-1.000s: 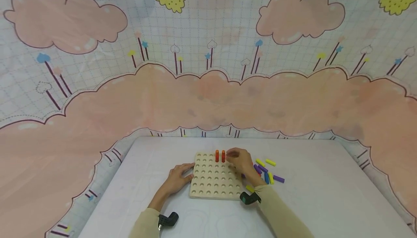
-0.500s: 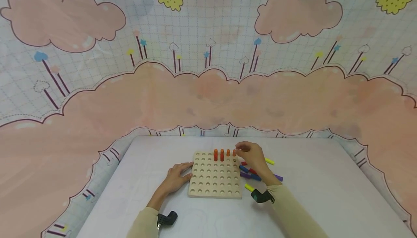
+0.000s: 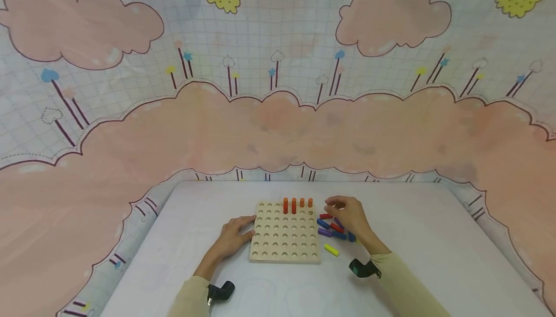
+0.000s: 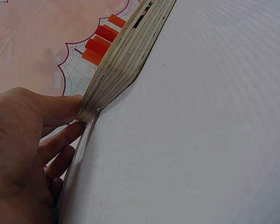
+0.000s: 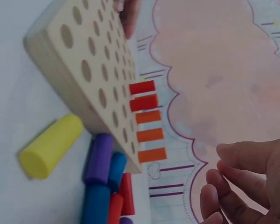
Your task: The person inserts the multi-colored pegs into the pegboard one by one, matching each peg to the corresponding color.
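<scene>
A square wooden pegboard with rows of round holes lies on the table. Orange pegs stand along its back row, and two red pegs stand just in front of that row. My left hand touches the board's left edge with thumb and fingers spread. In the left wrist view, its thumb and fingertips meet the board's corner. My right hand hovers right of the board, beside the loose pegs, fingers loosely bent. The right wrist view shows nothing between its fingers.
Loose pegs lie right of the board: a yellow peg near the front, a purple peg, a blue peg, a red peg and others. My right hand hides part of this pile. A patterned cloth hangs behind the white table.
My right hand has moved right, off the board's back right corner, uncovering orange pegs there and more of the loose pile. My left hand stays at the board's left edge.
</scene>
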Action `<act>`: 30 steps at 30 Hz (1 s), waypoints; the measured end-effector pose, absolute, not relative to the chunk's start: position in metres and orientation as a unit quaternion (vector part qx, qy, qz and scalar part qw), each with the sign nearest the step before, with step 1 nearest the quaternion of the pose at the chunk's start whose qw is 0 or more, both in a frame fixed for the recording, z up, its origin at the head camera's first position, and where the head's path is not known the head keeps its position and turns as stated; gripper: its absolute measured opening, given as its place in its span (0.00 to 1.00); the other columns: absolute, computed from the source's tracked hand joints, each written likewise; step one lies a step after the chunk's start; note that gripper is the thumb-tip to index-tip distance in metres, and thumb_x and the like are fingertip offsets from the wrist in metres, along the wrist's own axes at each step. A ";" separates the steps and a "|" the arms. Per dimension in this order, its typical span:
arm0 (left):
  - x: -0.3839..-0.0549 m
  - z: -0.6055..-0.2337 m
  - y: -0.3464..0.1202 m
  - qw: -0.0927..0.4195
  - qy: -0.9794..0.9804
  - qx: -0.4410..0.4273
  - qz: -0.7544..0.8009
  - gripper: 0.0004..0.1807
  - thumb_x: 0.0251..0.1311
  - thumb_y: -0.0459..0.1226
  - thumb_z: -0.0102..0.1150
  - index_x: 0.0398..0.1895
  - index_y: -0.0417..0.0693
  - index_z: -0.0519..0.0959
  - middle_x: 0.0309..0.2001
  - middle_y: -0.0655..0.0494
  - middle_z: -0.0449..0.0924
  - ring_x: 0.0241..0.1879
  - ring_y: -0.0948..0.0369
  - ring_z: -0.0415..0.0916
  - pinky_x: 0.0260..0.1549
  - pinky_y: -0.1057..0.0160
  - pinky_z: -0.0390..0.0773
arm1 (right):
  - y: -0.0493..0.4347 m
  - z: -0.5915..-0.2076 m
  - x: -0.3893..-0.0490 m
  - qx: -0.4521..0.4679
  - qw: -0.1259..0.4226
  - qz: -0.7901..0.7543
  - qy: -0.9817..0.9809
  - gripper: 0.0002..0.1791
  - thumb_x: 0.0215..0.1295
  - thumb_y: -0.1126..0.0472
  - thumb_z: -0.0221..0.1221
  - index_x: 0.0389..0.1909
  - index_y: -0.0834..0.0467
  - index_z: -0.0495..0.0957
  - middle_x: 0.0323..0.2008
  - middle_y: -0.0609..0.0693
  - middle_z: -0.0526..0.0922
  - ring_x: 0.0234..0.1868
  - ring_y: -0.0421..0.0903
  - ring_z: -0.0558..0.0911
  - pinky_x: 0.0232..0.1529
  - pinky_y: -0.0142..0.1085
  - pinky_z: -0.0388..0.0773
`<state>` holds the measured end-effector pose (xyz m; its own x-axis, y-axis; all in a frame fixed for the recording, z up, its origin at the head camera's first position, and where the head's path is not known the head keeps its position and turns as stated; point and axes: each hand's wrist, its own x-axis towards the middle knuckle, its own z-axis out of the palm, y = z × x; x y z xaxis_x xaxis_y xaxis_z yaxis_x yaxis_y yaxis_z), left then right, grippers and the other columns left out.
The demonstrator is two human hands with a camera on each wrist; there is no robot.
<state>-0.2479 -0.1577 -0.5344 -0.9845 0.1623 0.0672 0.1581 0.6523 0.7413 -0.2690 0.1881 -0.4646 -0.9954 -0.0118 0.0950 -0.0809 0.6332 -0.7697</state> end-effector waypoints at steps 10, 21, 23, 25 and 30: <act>-0.248 -0.538 -0.159 0.008 0.908 0.092 0.410 0.25 0.65 0.40 0.60 0.65 0.52 0.74 0.65 0.52 0.74 0.69 0.47 0.62 0.68 0.41 0.51 | 0.205 -0.486 -0.262 0.010 0.025 0.412 -0.911 0.11 0.63 0.60 0.64 0.45 0.58 0.85 0.39 0.52 0.84 0.38 0.46 0.77 0.39 0.34 0.79; -0.251 -0.536 -0.160 -0.001 0.912 0.098 0.399 0.25 0.65 0.39 0.60 0.66 0.51 0.74 0.66 0.50 0.74 0.69 0.45 0.62 0.68 0.40 0.51 | 0.209 -0.497 -0.263 -0.009 0.015 0.374 -0.927 0.11 0.60 0.58 0.68 0.41 0.57 0.87 0.40 0.54 0.84 0.39 0.48 0.76 0.40 0.37 0.80; -0.251 -0.536 -0.160 -0.002 0.911 0.100 0.400 0.25 0.65 0.39 0.60 0.66 0.51 0.74 0.66 0.49 0.74 0.69 0.45 0.62 0.68 0.40 0.51 | 0.209 -0.499 -0.264 -0.011 0.009 0.364 -0.931 0.12 0.59 0.57 0.69 0.41 0.57 0.88 0.37 0.53 0.83 0.38 0.48 0.75 0.37 0.35 0.75; -0.250 -0.536 -0.160 -0.005 0.911 0.104 0.399 0.25 0.65 0.39 0.60 0.65 0.50 0.74 0.65 0.49 0.74 0.68 0.45 0.63 0.68 0.40 0.51 | 0.210 -0.501 -0.264 -0.013 0.005 0.358 -0.934 0.13 0.58 0.56 0.70 0.41 0.58 0.88 0.34 0.52 0.81 0.37 0.48 0.73 0.35 0.35 0.71; -0.249 -0.536 -0.160 -0.009 0.912 0.110 0.395 0.25 0.65 0.39 0.60 0.65 0.49 0.74 0.65 0.48 0.75 0.68 0.44 0.63 0.67 0.39 0.52 | 0.212 -0.506 -0.266 -0.015 -0.001 0.342 -0.939 0.12 0.57 0.55 0.70 0.40 0.57 0.88 0.31 0.50 0.80 0.36 0.47 0.72 0.34 0.35 0.63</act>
<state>-0.2493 -0.1600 -0.5363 -0.9756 0.1937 0.1037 0.2082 0.6640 0.7182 -0.2663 0.2117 -0.5061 -0.9996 0.0272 -0.0111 0.0280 0.7653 -0.6431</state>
